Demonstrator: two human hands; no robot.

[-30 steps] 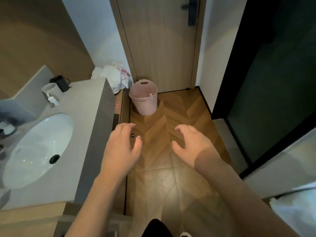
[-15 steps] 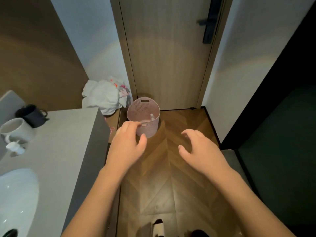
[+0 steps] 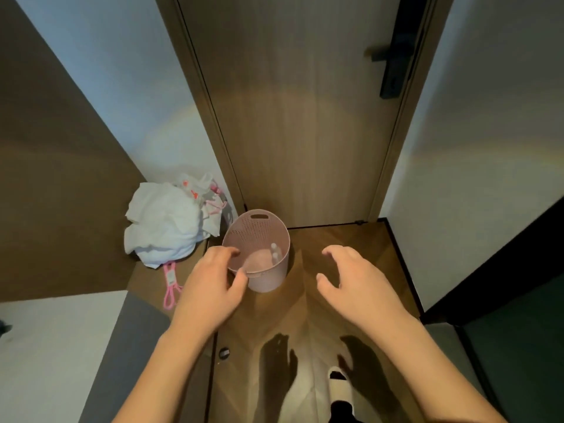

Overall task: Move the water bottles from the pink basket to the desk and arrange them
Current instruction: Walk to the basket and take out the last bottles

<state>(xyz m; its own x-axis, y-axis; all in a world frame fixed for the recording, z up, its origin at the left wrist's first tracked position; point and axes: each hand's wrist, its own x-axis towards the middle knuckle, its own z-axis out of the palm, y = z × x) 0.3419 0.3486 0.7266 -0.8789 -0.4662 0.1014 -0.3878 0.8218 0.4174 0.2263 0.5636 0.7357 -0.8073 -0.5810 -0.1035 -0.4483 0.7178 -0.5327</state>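
A pink perforated basket (image 3: 268,279) stands on the wooden floor in front of a closed door. Inside it I see the white caps of water bottles (image 3: 274,251) against its right wall; their bodies are hard to make out. My left hand (image 3: 210,285) hovers in front of the basket's left rim, fingers loosely curved and holding nothing. My right hand (image 3: 354,282) is held out to the right of the basket, fingers spread and empty. Whether the left fingers touch the rim cannot be told.
A heap of white cloth and plastic bags (image 3: 168,224) lies left of the basket, with a pink strap (image 3: 171,282) trailing from it. The grey counter's end (image 3: 128,346) is at the lower left. A closed wooden door (image 3: 299,117) stands behind. A slipper (image 3: 340,387) shows below.
I have come closer to the basket and the door. The sink and cups have left the view. Both hands stay stretched forward, now level with the basket.
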